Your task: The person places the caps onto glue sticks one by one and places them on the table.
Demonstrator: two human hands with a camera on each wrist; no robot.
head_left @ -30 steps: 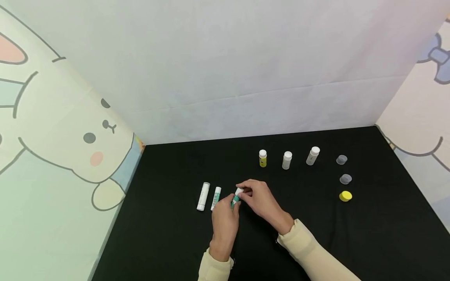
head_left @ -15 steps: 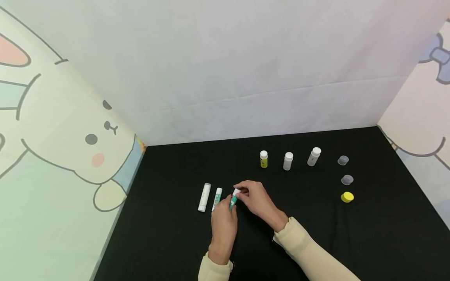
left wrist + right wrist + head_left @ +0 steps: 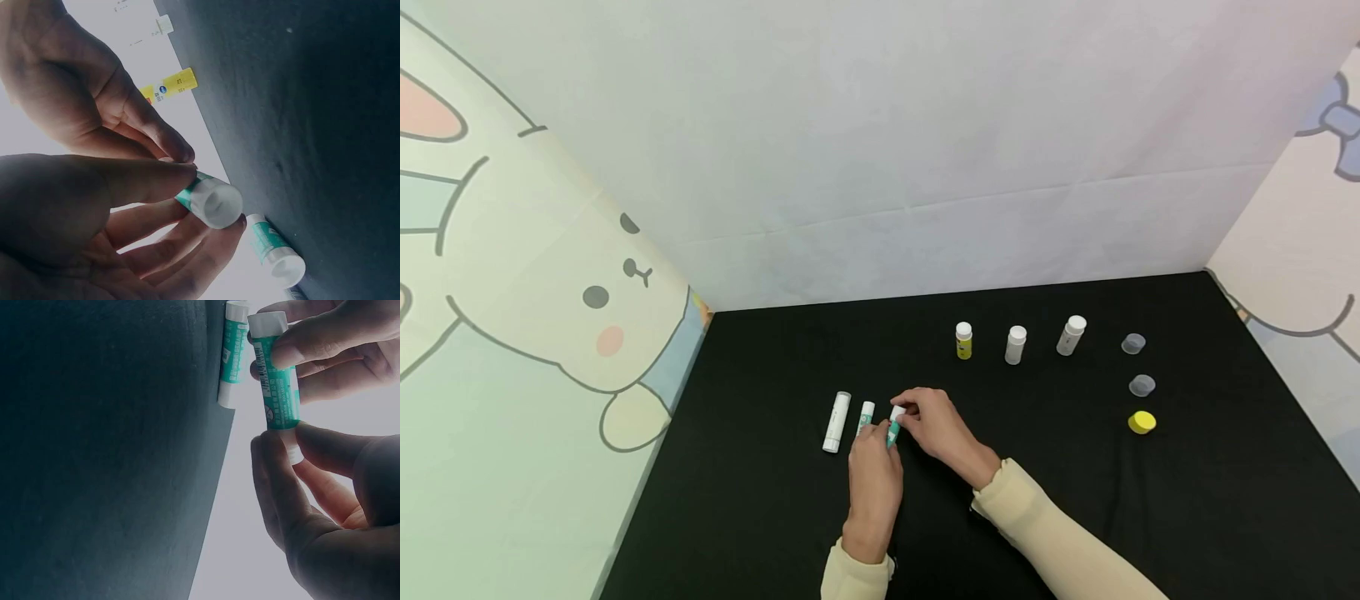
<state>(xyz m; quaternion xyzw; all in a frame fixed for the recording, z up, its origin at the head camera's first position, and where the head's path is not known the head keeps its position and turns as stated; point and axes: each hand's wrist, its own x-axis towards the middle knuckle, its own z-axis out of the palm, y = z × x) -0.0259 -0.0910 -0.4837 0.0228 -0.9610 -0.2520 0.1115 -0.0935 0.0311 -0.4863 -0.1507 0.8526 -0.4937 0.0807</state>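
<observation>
A glue stick (image 3: 893, 432) with a green label is held by both hands, tilted, with its white cap end pointing away from the person. My left hand (image 3: 876, 496) grips its lower part; in the right wrist view the thumb presses on the green label (image 3: 279, 400). Fingers and thumb of my right hand (image 3: 942, 427) pinch the white cap. Just left of them a second green-labelled glue stick (image 3: 866, 415) lies on the black table, partly hidden by the left hand. Farther left lies a larger white glue stick (image 3: 837, 422).
Toward the back of the black table (image 3: 760, 358) stand a yellow-labelled tube (image 3: 964, 343) and two white tubes, one white tube (image 3: 1015, 345) between it and the other white tube (image 3: 1071, 337). Two translucent caps (image 3: 1142, 385) and a yellow cap (image 3: 1142, 422) sit at the right.
Both hands have moved slightly left with the glue stick, closer to the one lying on the table. Both keep their hold. The head view has shifted a little.
</observation>
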